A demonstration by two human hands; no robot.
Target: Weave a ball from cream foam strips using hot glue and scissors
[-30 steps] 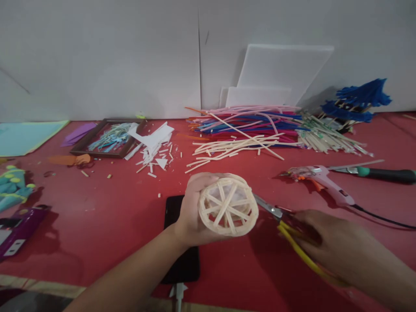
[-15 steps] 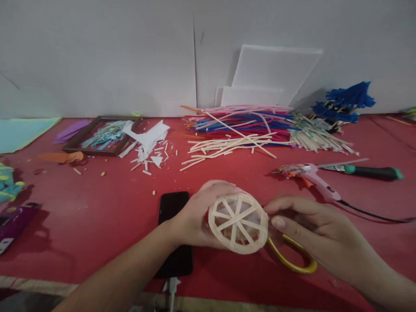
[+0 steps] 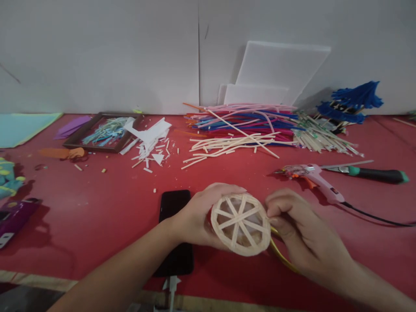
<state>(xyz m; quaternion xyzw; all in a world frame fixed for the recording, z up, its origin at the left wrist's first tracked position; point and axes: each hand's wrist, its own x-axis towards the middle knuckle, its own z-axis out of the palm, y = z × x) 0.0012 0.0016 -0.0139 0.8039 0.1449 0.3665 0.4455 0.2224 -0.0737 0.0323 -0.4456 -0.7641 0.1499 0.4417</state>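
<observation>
My left hand (image 3: 203, 214) is wrapped around a round, wheel-like piece (image 3: 240, 219) with cream strips crossed as spokes and a cream rim. Its spoked face is turned towards me, and the rest of its body is mostly covered by my fingers. At the rim's right edge, my right hand (image 3: 294, 225) is closed in a pinch between thumb and fingers. What lies in that pinch is too small to make out. A yellow loop (image 3: 283, 256), like a scissors handle, shows partly beneath my right hand. Under my left wrist lies a black phone (image 3: 175, 203).
Cream sticks (image 3: 227, 147) and coloured stems (image 3: 247, 117) lie at the back. A pink glue gun (image 3: 325, 184) and a green-and-black handled tool (image 3: 377, 174) are on the right. White scraps (image 3: 152, 136) and a brown frame (image 3: 97, 147) lie left. A white cable (image 3: 173, 286) runs off the front edge.
My right hand has closed its fingers in at the wheel's rim and turned, covering more of the yellow loop. My left hand still holds the wheel, barely shifted.
</observation>
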